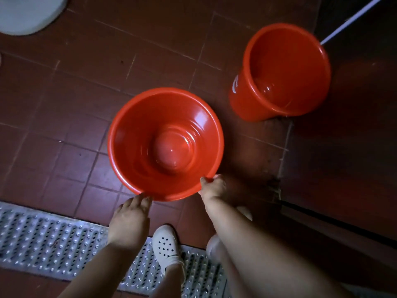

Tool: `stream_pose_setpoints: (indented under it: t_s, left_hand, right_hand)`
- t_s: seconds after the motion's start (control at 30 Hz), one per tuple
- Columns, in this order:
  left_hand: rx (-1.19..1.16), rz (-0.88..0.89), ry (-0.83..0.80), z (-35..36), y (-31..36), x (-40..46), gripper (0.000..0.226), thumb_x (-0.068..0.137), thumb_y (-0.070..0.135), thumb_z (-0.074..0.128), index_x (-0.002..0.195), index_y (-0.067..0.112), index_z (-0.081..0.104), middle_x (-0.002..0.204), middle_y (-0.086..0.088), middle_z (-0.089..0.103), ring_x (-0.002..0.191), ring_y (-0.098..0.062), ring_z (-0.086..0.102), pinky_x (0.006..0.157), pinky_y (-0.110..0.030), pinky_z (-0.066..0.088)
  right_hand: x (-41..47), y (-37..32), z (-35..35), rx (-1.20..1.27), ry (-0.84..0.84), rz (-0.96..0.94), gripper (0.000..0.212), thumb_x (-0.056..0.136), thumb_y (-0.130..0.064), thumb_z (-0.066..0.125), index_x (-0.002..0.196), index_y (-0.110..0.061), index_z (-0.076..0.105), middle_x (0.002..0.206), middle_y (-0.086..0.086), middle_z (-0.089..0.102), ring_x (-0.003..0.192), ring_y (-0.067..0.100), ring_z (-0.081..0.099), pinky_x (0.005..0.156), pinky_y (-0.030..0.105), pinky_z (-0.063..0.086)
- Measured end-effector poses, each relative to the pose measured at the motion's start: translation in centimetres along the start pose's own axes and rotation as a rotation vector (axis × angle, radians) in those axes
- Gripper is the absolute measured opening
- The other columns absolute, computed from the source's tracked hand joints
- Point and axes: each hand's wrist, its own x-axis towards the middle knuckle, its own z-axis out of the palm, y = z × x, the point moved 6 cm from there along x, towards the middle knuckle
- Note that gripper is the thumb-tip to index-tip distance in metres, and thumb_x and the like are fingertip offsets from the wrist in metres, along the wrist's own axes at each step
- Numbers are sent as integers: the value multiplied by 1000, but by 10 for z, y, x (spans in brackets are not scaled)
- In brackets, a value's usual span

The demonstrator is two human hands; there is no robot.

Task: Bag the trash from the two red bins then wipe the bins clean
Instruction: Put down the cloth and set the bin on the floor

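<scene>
Two red plastic bins stand in view, both with nothing visible inside. The near bin [165,145] is right below me, its mouth facing up. My right hand [211,187] pinches its front rim, thumb over the edge. My left hand [131,218] has its fingertips against the rim's front left, fingers fairly straight. The second bin [281,72] stands upright on the floor at the upper right, with a white mark on its outer wall.
Dark red floor tiles [71,117] lie all around. A perforated metal drain grate [49,239] runs along the bottom, with my white shoe [166,246] on it. A pale round object [28,14] sits top left. A white pole [352,18] leans top right by a dark wall.
</scene>
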Motion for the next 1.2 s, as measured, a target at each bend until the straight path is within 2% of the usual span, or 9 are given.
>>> stream_pose_setpoints:
  t_s: [0.13,0.27,0.4,0.57,0.7,0.87,1.03,1.13,1.2]
  left_hand:
    - [49,111,-14,10,32,12,62,79,5,64,138,13,46,141,-10,47,127,-30,45,101,-42,39]
    - [199,385,64,26,85,26,54,44,10,87,97,5,74,100,-15,71,98,-38,66,81,-53,53]
    - [296,616,151,50,139,37,43,70,21,41,93,13,76,94,-9,73,94,-32,69,79,-50,53]
    - [329,700,174,77,197,54,24,63,6,74,86,13,77,88,-12,74,84,-32,71,73,-49,55]
    - [372,784,177,94,222,58,37,70,15,42,82,14,77,83,-8,74,80,-28,72,72,-49,56]
    - [384,756,242,97,233,59,24,67,10,60,83,14,77,83,-10,74,80,-31,71,69,-51,56]
    - [324,723,191,97,247,64,45,37,3,90,79,16,78,79,-10,74,75,-33,71,63,-46,57]
    - [333,668,127,104,250,68,49,41,9,91,87,17,77,86,-10,74,82,-32,71,74,-45,56]
    - [314,616,34,110,249,68,43,77,17,72,119,24,65,120,-8,65,116,-30,58,103,-40,40]
  right_hand:
    - [16,37,-40,61,48,50,33,84,-27,68,109,-8,58,112,15,65,100,36,64,88,48,52]
    - [41,76,-88,154,116,55,29,85,-22,66,109,-8,58,108,17,65,99,35,64,84,50,53]
    - [63,110,-135,357,196,70,30,87,-11,65,115,-2,57,109,16,62,84,26,63,67,44,59]
    - [85,145,-191,422,312,49,34,87,-10,66,117,0,57,110,19,64,78,20,60,65,39,58]
    - [99,158,-213,406,308,7,34,89,-8,62,122,1,54,115,20,62,84,21,60,75,43,57]
    - [81,149,-225,90,427,-271,43,83,-1,64,124,-3,52,120,15,59,105,27,60,83,30,46]
    - [69,137,-216,-98,398,-481,45,82,-4,65,125,-8,55,136,13,44,119,27,48,89,44,51]
    - [74,137,-217,-85,410,-488,41,81,-1,64,121,-6,58,136,15,43,121,30,46,94,43,47]
    - [74,136,-219,-107,417,-491,41,80,-2,65,120,-5,59,135,16,44,121,31,45,95,42,46]
